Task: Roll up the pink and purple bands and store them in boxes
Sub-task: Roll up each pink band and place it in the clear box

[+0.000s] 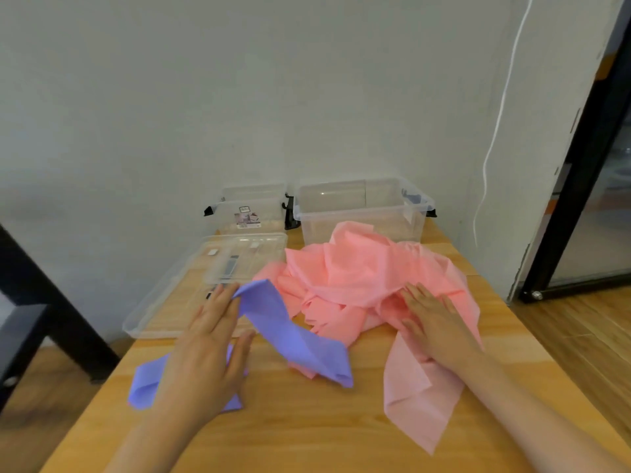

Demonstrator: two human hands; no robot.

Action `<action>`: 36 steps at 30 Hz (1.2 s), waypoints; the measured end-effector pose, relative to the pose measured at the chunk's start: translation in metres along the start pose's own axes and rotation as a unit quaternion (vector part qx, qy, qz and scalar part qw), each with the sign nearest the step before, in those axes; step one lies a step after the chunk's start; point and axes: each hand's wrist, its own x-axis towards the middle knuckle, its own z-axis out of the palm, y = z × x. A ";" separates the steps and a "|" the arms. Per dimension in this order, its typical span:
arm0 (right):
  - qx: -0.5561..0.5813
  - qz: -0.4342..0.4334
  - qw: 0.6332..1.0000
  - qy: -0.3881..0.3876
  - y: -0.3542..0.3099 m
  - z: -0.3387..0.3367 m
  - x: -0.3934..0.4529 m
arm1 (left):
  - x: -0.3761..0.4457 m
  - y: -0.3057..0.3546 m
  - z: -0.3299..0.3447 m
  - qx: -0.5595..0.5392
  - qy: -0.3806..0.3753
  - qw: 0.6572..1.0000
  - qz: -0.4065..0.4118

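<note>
On the table [307, 431] | purple band [300, 339] under flat, spread left hand [208, 339] | pink band [358, 278] heaped under flat right hand [433, 319] | both look thin, soft, floppy, maybe slippery | best taken by one end | boxes [362, 213] behind.

Matt, thin, crumpled pink band [362, 281]; smooth matt purple band [293, 339]; two clear glossy plastic boxes [362, 213] and [251, 208]; clear plastic lid [160, 302]; smooth light wood table [307, 431].
</note>
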 end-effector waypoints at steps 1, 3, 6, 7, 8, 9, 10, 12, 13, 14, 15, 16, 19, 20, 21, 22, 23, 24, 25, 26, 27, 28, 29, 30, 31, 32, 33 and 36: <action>0.001 0.007 1.000 -0.002 0.001 -0.001 0.004 | -0.006 -0.010 -0.008 0.027 -0.003 1.000 -0.011; 0.016 0.021 1.000 0.007 0.000 -0.007 0.016 | -0.018 -0.033 -0.016 0.098 -0.037 0.993 -0.053; 0.031 0.060 0.997 0.021 -0.004 -0.010 0.039 | -0.037 -0.051 -0.001 0.166 -0.151 0.968 -0.116; 0.018 0.068 0.997 0.009 -0.008 -0.011 0.043 | -0.043 -0.053 0.008 0.160 -0.180 0.963 -0.119; 0.012 0.071 0.997 0.014 -0.012 -0.010 0.045 | -0.049 -0.054 0.016 0.161 -0.206 0.957 -0.122; 0.019 0.060 0.997 0.053 -0.014 -0.008 0.046 | -0.054 -0.053 0.022 0.168 -0.220 0.953 -0.121; 0.040 0.039 0.993 0.102 -0.019 -0.008 0.043 | -0.060 -0.055 0.031 0.169 -0.235 0.950 -0.114; 0.063 -0.029 0.977 0.200 -0.029 -0.010 0.037 | -0.066 -0.050 0.045 0.182 -0.232 0.952 -0.075; 0.060 -0.062 0.975 0.202 -0.035 -0.009 0.035 | -0.069 -0.049 0.049 0.192 -0.248 0.947 -0.068; 0.050 -0.088 0.980 0.170 -0.039 -0.010 0.034 | -0.072 -0.050 0.055 0.209 -0.260 0.941 -0.060; 0.035 -0.105 0.987 0.116 -0.042 -0.010 0.034 | -0.073 -0.052 0.057 0.216 -0.267 0.937 -0.061; 0.020 -0.108 0.991 0.073 -0.042 -0.010 0.037 | -0.071 -0.056 0.058 0.223 -0.253 0.940 -0.058; 0.026 -0.041 0.997 0.056 -0.020 -0.021 0.058 | -0.049 -0.047 0.050 0.197 -0.130 0.972 -0.009; 0.037 -0.009 0.997 0.060 -0.008 -0.026 0.068 | -0.038 -0.035 0.045 0.169 -0.090 0.981 0.012; 0.036 0.007 0.998 0.049 0.003 -0.032 0.076 | -0.028 -0.018 0.043 0.138 -0.066 0.988 0.027; 0.034 0.000 0.999 0.013 0.011 -0.036 0.082 | -0.015 0.004 0.041 0.101 -0.057 0.992 0.049; 0.028 -0.020 0.999 -0.036 0.015 -0.036 0.087 | -0.002 0.027 0.043 0.070 -0.053 0.993 0.082; 0.015 -0.038 0.996 -0.079 0.013 -0.034 0.088 | 0.013 0.049 0.049 0.034 -0.075 0.990 0.118; 0.001 -0.052 0.993 -0.103 0.012 -0.029 0.087 | 0.028 0.067 0.060 0.001 -0.128 0.981 0.146; 0.019 -0.050 0.994 -0.095 0.013 -0.021 0.085 | 0.043 0.080 0.073 -0.004 -0.190 0.968 0.166; 0.050 -0.046 0.996 -0.054 0.017 -0.015 0.085 | 0.056 0.086 0.092 0.002 -0.243 0.954 0.176; 0.067 -0.038 0.997 0.000 0.022 -0.012 0.083 | 0.068 0.088 0.109 0.019 -0.270 0.942 0.196; 0.072 -0.019 0.996 0.056 0.028 -0.014 0.084 | 0.079 0.088 0.126 0.044 -0.287 0.933 0.212; 0.078 0.009 0.992 0.102 0.035 -0.020 0.087 | 0.091 0.088 0.140 0.057 -0.292 0.930 0.217; 0.099 0.032 0.983 0.150 0.043 -0.027 0.093 | 0.101 0.087 0.152 0.067 -0.293 0.928 0.218; 0.131 0.045 0.971 0.195 0.051 -0.038 0.100 | 0.111 0.087 0.159 0.078 -0.293 0.927 0.219; 0.166 0.064 0.956 0.234 0.055 -0.051 0.108 | 0.121 0.087 0.163 0.096 -0.292 0.927 0.216; 0.260 0.117 0.905 0.315 0.062 -0.084 0.137 | 0.160 0.089 0.172 0.137 -0.265 0.938 0.179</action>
